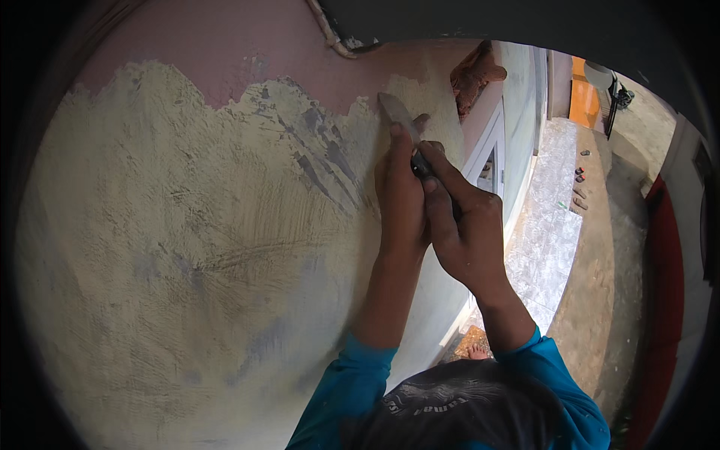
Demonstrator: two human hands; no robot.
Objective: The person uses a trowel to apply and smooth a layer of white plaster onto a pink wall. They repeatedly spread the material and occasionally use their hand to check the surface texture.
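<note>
My right hand (469,217) is wrapped round the dark handle of a scraper (400,116) with a flat, greyish metal blade. Beside it, my left hand (403,191) has its thumb on the base of the blade, and a fingertip shows on the blade's far side. The blade points up and to the left, its tip at the ragged border where pink paint meets a stripped patch of the wall (165,195). That patch is pale cream with rough streaks and grey spots. Most of my left fingers are hidden behind the hand and tool.
Above, a thin pipe or cable (330,30) runs down the pink wall near a dark overhang (465,19). A broken, reddish-brown gap (471,82) sits by a white-framed window (487,154). At right lie a tiled strip (544,247), small items on the ground and a red-edged structure (664,300).
</note>
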